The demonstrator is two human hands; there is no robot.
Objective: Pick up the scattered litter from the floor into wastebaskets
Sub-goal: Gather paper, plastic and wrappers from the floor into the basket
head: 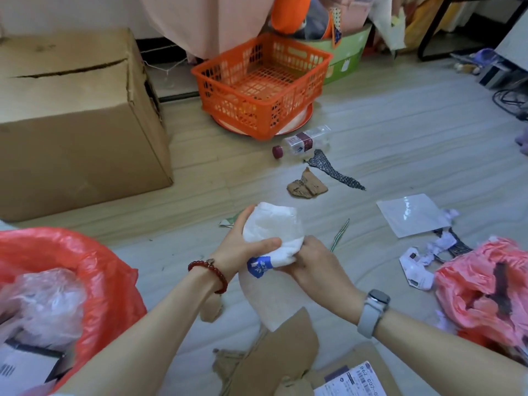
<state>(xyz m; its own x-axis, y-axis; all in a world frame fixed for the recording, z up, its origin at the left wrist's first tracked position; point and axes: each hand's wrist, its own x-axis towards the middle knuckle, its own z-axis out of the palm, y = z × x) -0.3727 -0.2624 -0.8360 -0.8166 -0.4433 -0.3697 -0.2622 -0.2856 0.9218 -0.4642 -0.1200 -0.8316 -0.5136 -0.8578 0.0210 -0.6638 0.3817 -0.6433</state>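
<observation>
A white foam wrapper with a blue label is held up over the floor at the frame's centre. My left hand grips its upper part, thumb across the front. My right hand pinches its lower end from the right. A red-lined wastebasket stands at the lower left with clear plastic in it. A second red-bagged wastebasket stands at the right. Litter on the floor: an empty plastic bottle, a brown cardboard scrap, a dark mesh strip, a clear plastic pouch, and crumpled white paper.
A large cardboard box stands at the left. An orange plastic crate sits on a round tray behind the litter, with a green tub behind it. Torn cardboard pieces with a shipping label lie below my arms. Cables lie at far right.
</observation>
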